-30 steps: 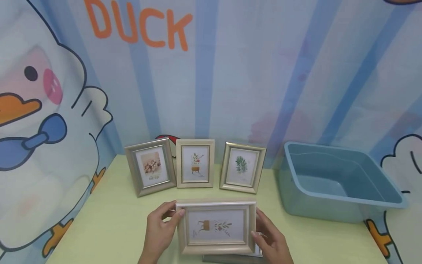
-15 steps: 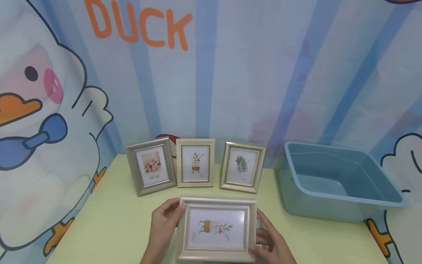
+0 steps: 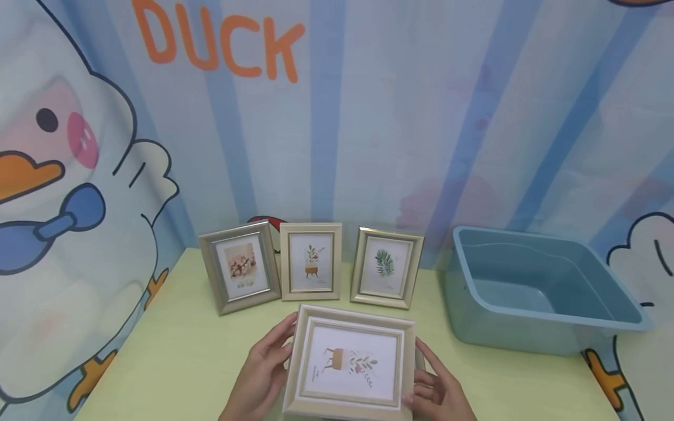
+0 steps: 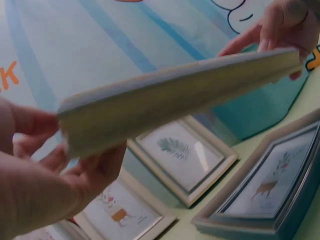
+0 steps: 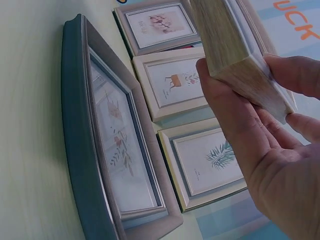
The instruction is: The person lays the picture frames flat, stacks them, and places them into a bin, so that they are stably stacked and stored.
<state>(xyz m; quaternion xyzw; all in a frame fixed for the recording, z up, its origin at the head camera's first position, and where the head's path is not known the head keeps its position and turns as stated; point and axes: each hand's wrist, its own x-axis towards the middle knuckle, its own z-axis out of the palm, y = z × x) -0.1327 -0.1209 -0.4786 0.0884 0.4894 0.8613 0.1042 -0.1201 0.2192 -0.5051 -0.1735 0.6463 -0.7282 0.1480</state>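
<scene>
Both hands hold a pale champagne picture frame (image 3: 353, 365) by its short ends, above the table. Its print, a potted plant on a legged stand, lies sideways. My left hand (image 3: 263, 368) grips the left end, my right hand (image 3: 439, 386) the right end with thumb and fingers. In the left wrist view the held picture frame (image 4: 180, 102) shows its long side edge-on, between the left hand (image 4: 65, 180) and the right hand (image 4: 285, 25). The right wrist view shows its corner in the right hand (image 5: 270, 135). Below lies a darker silvery picture frame (image 5: 125, 145), mostly hidden from the head view.
Along the back of the pale yellow table (image 3: 174, 351) stand a flower-photo frame (image 3: 242, 266), a potted-plant frame (image 3: 311, 261) and a green-leaf frame (image 3: 387, 267). A blue plastic bin (image 3: 547, 327) sits at the right. A duck-print curtain (image 3: 389, 117) hangs behind.
The held frame has shifted slightly right and turned a little clockwise, and its face tips further upward. Both hands move with it. The standing frames and bin stay in place.
</scene>
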